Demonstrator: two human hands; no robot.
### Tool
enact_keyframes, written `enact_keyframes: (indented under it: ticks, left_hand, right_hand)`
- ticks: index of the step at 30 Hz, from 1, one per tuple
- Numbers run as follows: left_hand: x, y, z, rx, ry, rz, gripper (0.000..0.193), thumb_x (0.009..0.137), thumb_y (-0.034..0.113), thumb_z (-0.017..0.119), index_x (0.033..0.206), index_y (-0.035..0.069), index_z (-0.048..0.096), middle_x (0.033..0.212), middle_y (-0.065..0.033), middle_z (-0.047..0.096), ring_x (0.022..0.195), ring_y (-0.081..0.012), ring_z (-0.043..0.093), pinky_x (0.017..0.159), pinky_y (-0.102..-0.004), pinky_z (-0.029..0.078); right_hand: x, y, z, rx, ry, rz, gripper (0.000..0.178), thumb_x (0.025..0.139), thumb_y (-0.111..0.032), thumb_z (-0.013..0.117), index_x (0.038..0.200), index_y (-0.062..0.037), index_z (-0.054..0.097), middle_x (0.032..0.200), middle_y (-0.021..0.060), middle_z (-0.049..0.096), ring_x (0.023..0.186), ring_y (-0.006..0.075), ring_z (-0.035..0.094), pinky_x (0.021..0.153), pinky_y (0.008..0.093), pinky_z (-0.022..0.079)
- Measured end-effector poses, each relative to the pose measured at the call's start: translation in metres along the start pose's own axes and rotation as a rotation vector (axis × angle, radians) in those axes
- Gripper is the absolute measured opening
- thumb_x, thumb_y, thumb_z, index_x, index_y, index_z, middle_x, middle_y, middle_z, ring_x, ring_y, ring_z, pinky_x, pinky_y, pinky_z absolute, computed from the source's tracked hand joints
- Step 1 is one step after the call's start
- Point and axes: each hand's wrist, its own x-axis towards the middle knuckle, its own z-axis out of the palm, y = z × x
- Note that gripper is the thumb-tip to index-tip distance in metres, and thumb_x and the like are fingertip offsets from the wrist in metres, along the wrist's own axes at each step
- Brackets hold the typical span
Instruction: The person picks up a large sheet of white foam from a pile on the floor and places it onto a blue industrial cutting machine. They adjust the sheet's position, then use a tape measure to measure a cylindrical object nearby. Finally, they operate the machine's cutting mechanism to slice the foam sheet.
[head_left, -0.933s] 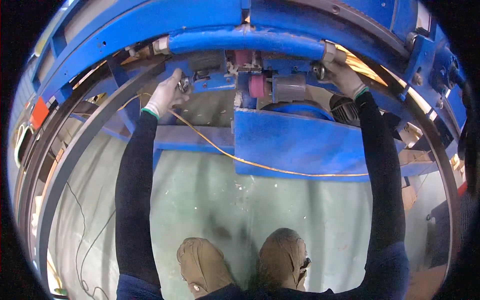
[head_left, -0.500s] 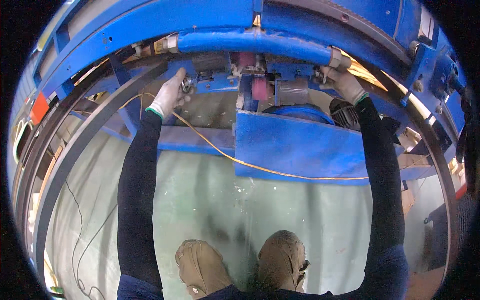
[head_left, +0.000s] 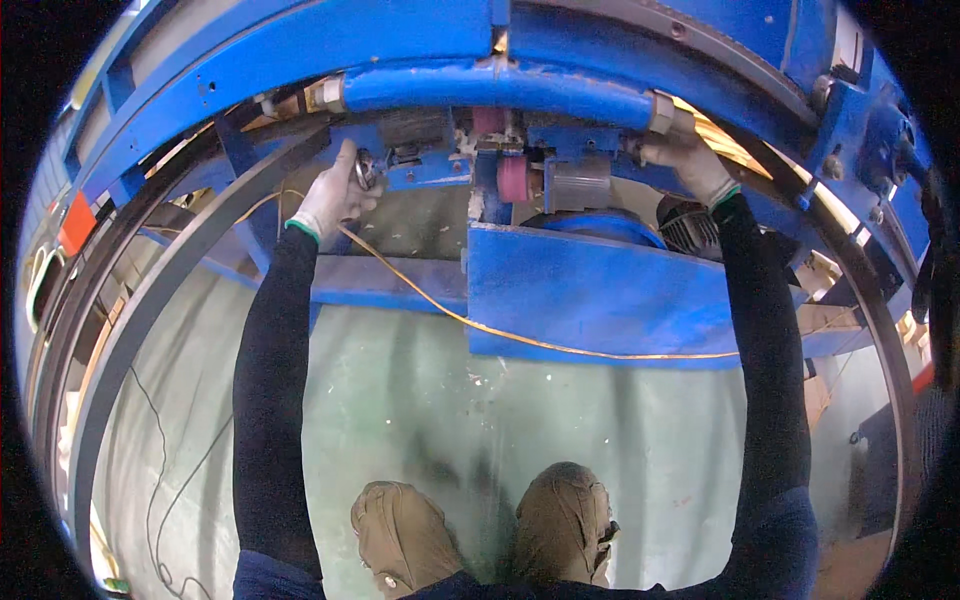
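Note:
My left hand (head_left: 330, 195), in a white glove with a green cuff, is closed on a shiny round metal knob (head_left: 365, 168) at the left end of a blue bracket (head_left: 430, 173). My right hand (head_left: 692, 165), gloved the same way, has its fingers curled at the right end of the matching blue bracket (head_left: 575, 138); what they grip is hidden behind them. Between my hands stands a pinkish-red wheel (head_left: 514, 178), with a grey ribbed cylinder (head_left: 582, 186) just right of it. Above runs a blue tube (head_left: 490, 85) with metal nuts at both ends.
Below the wheel hangs a blue panel (head_left: 590, 290). A yellow-brown cable (head_left: 420, 285) sags across its front. Curved dark rails (head_left: 130, 330) flank the left side. Thin dark cords (head_left: 165, 490) lie on the green floor (head_left: 400, 400). A dark finned motor (head_left: 688, 225) sits below my right hand.
My left hand has turned slightly at the knob, its thumb now more upright. The right hand's fingers have shifted and now hide the metal piece that showed there. The view has moved a little.

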Motion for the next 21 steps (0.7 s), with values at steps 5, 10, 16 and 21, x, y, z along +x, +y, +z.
enact_keyframes:
  ticks: [5, 10, 16, 21]
  left_hand:
    - [-0.006, -0.023, 0.024, -0.106, 0.087, 0.489, 0.042, 0.101, 0.038, 0.053, 0.129, 0.006, 0.052, 0.114, -0.0096, 0.063, 0.093, -0.0160, 0.063, 0.074, -0.0279, 0.051]
    - [0.008, 0.013, -0.009, 0.140, -0.086, -0.070, 0.040, 0.100, 0.022, 0.056, 0.134, 0.002, 0.049, 0.128, -0.0129, 0.054, 0.110, -0.0174, 0.058, 0.079, -0.0299, 0.055]
    - [0.000, -0.023, -0.011, 0.630, 0.027, 0.832, 0.048, 0.100, 0.025, 0.055, 0.140, 0.002, 0.044, 0.126, -0.0099, 0.055, 0.103, -0.0170, 0.059, 0.085, -0.0341, 0.055]
    - [-0.003, -0.006, 0.000, -0.001, 0.033, 0.194, 0.035, 0.101, 0.031, 0.054, 0.126, 0.005, 0.054, 0.107, -0.0051, 0.058, 0.091, -0.0133, 0.061, 0.071, -0.0271, 0.054]
  right_hand:
    - [0.003, 0.006, 0.002, 0.085, 0.066, 0.113, 0.053, 0.094, -0.028, 0.066, 0.137, -0.0009, 0.050, 0.127, 0.0103, 0.059, 0.117, 0.0205, 0.057, 0.097, 0.0342, 0.050]
    - [0.011, 0.005, -0.002, 0.065, -0.106, -0.232, 0.060, 0.093, -0.029, 0.066, 0.143, -0.0020, 0.044, 0.130, 0.0102, 0.058, 0.118, 0.0184, 0.056, 0.099, 0.0347, 0.049]
    - [0.006, 0.011, 0.003, 0.113, 0.026, 0.062, 0.051, 0.094, -0.034, 0.066, 0.136, -0.0064, 0.053, 0.126, 0.0078, 0.060, 0.116, 0.0167, 0.057, 0.095, 0.0367, 0.053]
    - [0.015, 0.011, -0.002, -0.076, -0.098, -0.119, 0.051, 0.094, -0.035, 0.067, 0.133, -0.0049, 0.054, 0.122, 0.0075, 0.062, 0.112, 0.0178, 0.059, 0.093, 0.0355, 0.053]
